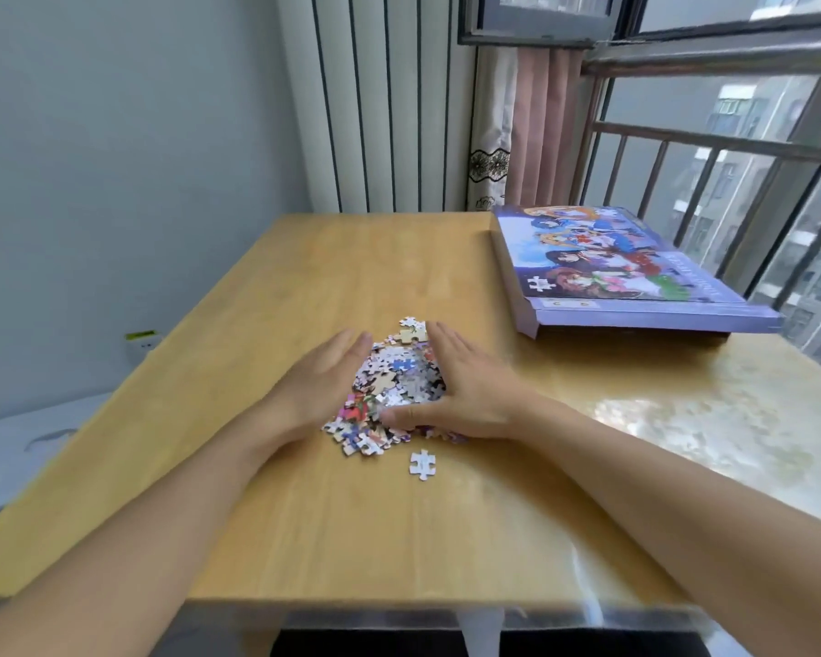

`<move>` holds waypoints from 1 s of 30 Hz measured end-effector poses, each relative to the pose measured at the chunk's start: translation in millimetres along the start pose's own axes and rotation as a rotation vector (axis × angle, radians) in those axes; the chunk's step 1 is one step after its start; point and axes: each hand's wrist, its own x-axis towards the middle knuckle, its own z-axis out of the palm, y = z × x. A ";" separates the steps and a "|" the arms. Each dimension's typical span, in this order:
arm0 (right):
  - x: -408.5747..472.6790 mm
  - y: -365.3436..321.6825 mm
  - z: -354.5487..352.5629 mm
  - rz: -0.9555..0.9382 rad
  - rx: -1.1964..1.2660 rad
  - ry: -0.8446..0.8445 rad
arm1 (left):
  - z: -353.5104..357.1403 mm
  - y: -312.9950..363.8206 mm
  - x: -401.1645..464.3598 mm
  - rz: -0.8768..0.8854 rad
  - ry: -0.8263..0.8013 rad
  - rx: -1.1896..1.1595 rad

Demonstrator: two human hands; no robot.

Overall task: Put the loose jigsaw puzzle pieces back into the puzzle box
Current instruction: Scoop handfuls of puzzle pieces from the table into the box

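Observation:
A heap of loose jigsaw pieces (394, 386) lies in the middle of the wooden table (304, 286). My left hand (314, 386) presses against the heap's left side with straight fingers. On the heap's right side my right hand (465, 386) lies flat, fingers straight and thumb stretched across the near edge of the heap. One single white piece (422, 463) lies apart, just in front of the heap. The purple puzzle box (626, 272), with a cartoon picture on its lid, sits closed at the table's far right.
A railed window (731, 158) runs along the right side behind the box. A curtain (527, 125) hangs at the back. A white socket strip (141, 341) sits beyond the table's left edge. The table's right part is glossy with glare.

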 end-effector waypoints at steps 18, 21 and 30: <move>19.0 -4.5 -15.3 -0.246 0.061 -0.001 | 24.5 34.6 20.8 -0.012 0.336 -0.878; 20.3 -5.5 -15.1 -0.217 0.080 0.029 | 18.3 33.8 24.1 -0.036 0.338 -0.901; 22.6 -8.6 -15.9 -0.194 0.099 -0.023 | 25.2 34.6 22.5 -0.012 0.346 -0.887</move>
